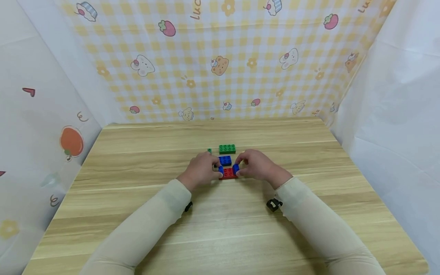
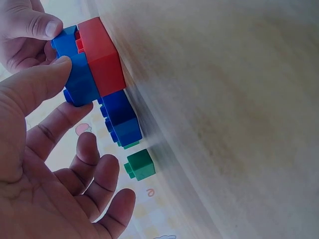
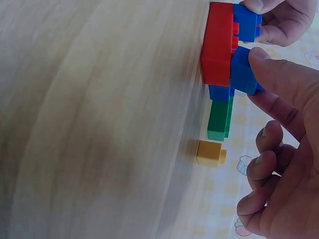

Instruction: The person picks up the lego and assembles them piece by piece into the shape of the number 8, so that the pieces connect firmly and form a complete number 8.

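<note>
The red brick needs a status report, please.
Left hand, right hand each pinching a small blue brick. Red brick beneath both. Larger blue brick behind, apparently not blocking.

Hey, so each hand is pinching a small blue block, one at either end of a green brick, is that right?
Not quite: the brick between them is red, not green. The head view shows the left hand pinching one small blue block and the right hand pinching another small blue block, at either end of the red brick.
</note>
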Motion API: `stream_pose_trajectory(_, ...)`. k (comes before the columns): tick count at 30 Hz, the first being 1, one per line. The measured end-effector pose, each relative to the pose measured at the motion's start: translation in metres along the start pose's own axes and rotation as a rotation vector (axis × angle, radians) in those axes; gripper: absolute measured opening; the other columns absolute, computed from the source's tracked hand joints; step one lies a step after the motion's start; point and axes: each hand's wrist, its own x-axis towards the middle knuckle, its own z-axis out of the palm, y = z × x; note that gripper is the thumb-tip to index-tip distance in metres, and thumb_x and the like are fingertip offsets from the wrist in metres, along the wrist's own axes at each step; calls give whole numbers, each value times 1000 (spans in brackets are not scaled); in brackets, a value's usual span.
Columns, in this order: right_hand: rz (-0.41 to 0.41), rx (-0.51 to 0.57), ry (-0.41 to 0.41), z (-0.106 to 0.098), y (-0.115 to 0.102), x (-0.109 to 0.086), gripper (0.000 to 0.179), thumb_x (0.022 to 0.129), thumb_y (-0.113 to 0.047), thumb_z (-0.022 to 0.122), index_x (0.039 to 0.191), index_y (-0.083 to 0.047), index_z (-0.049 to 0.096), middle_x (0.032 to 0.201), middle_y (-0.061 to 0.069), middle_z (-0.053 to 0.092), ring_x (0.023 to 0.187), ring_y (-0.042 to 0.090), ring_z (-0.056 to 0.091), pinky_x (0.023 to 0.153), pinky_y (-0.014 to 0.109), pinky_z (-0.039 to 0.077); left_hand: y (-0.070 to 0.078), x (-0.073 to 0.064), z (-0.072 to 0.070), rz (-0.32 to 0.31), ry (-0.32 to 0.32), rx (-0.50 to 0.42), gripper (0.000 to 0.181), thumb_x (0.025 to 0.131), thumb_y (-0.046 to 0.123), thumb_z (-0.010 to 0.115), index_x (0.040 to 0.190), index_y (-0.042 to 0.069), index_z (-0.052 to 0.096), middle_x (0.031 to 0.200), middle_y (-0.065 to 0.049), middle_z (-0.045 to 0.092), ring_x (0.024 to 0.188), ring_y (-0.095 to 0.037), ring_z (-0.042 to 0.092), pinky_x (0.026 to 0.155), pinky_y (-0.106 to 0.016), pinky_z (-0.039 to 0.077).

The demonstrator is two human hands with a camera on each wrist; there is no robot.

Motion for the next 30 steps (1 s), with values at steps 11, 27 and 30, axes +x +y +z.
stream_pose_trajectory(11, 10, -12, -6, 2, -4, 0, 28, 90, -22, 86, 115, -13, 77, 102, 10, 65, 88, 21, 52, 77, 36, 44, -2, 1, 1, 7, -1, 9, 18, 92, 33, 83, 91, 20, 71, 98, -1, 58, 95, -24, 51, 82, -39, 42)
stream_pose_trajectory(27, 2, 26, 13, 9, 2, 2, 24, 91, -20, 85, 112, -15, 76, 94, 9, 59, 80, 20, 49, 70, 34, 40, -2, 2, 1, 21, 8, 10, 18, 92, 33, 84, 91, 19, 72, 96, -1, 59, 93, -24, 51, 80, -38, 41)
stream_pose_trajectory(30, -4, 26, 20, 10, 3, 2, 23, 91, -20, 85, 112, -15, 76, 90, 6, 57, 79, 20, 49, 70, 34, 40, -3, 2, 1, 22, 8, 14, 18, 92, 33, 84, 91, 19, 72, 96, -1, 59, 93, -24, 51, 79, -38, 42)
